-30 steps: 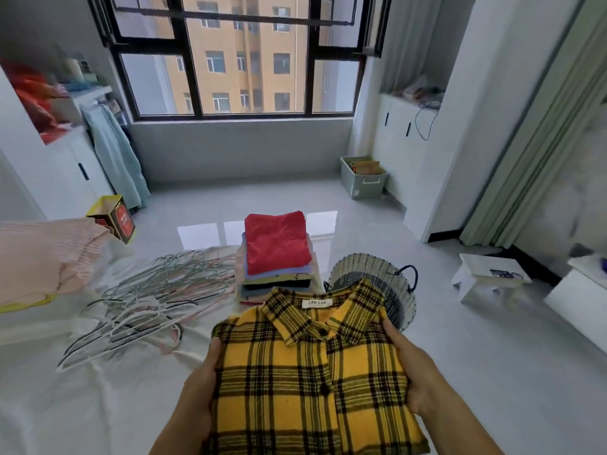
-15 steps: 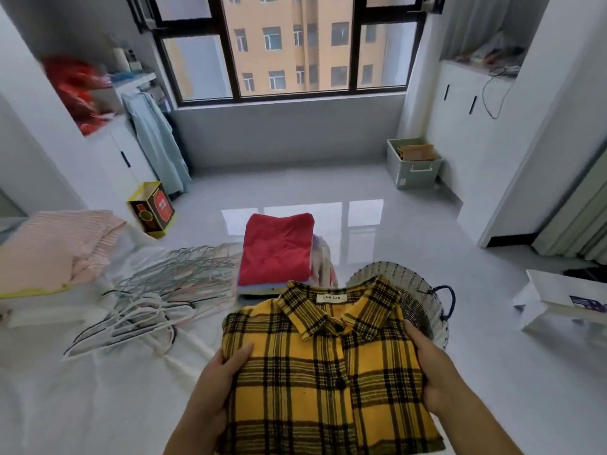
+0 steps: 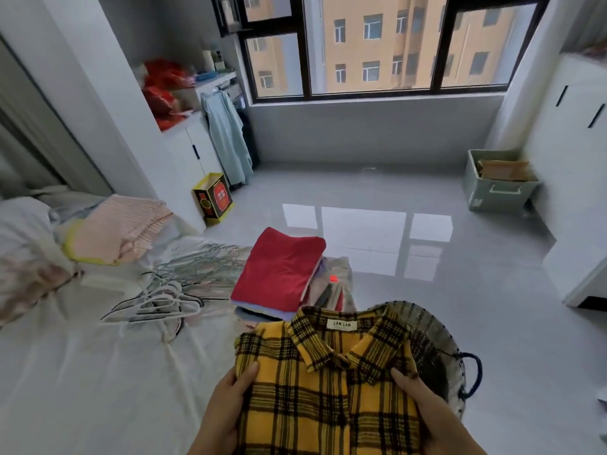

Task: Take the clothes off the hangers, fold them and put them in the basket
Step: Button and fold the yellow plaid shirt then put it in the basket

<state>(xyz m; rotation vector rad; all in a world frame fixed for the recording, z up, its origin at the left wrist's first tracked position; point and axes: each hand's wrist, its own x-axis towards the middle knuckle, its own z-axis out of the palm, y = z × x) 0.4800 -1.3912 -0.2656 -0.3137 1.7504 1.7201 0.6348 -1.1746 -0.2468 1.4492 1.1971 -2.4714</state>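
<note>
One shirt (image 3: 328, 389) – one basket (image 3: 437, 349) – two hands (image 3: 223, 405)

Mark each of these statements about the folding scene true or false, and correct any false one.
1. Both hands hold the yellow plaid shirt. True: the left hand and the right hand grip its sides.
2. The shirt is on a hanger. False: it is folded, and the hangers lie loose on the bed.
3. A red garment tops the folded stack. True.
4. The basket lies left of the shirt. False: it sits at the shirt's right, partly behind it.
5. The green storage bin stands on the bed. False: it stands on the floor by the white cabinet.
</note>
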